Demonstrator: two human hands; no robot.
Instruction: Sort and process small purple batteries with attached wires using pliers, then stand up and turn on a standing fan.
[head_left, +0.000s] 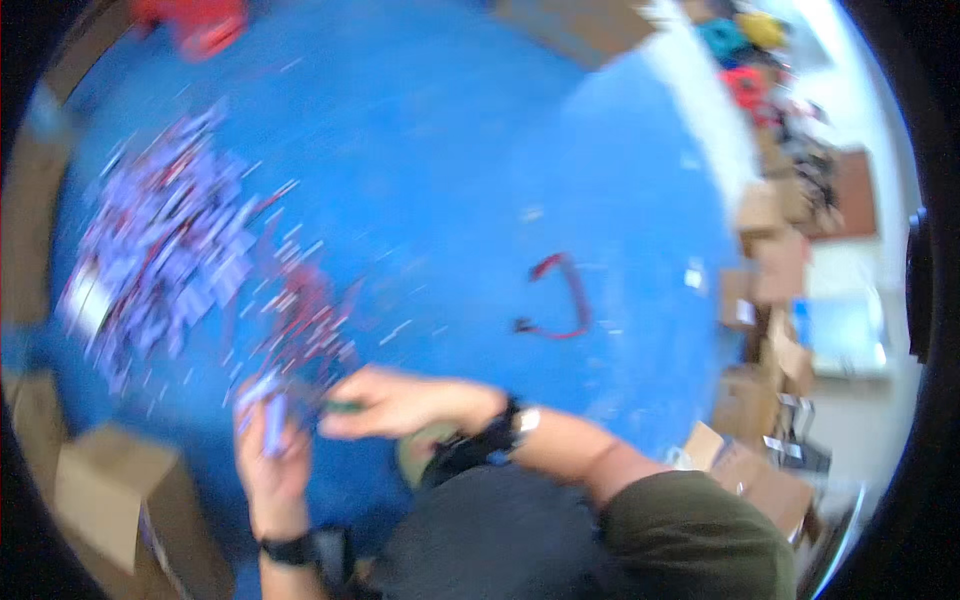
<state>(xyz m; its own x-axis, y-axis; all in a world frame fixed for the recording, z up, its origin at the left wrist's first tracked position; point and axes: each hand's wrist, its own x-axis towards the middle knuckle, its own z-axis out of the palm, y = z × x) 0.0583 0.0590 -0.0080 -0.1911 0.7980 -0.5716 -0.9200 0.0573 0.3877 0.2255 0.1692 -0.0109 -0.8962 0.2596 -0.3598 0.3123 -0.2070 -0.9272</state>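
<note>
My left hand (272,470) is closed around a small lavender battery pack (274,425), which is blurred by motion. Close beside it, my right hand (410,402) has its fingers wrapped round a tool with a dark green handle (343,407); the tool's working end is too smeared to make out. Just beyond both hands lies a scatter of red wire pieces (305,310) and short pale bits. To the left is a large heap of lavender battery packs (170,240) with red and black leads among them.
A curved red cable (578,300) lies apart on the blue floor (450,150). Cardboard boxes stand at the near left (110,490) and along the right side (745,400). Something red (205,25) sits at the far left, and a brown box (580,25) at the far edge.
</note>
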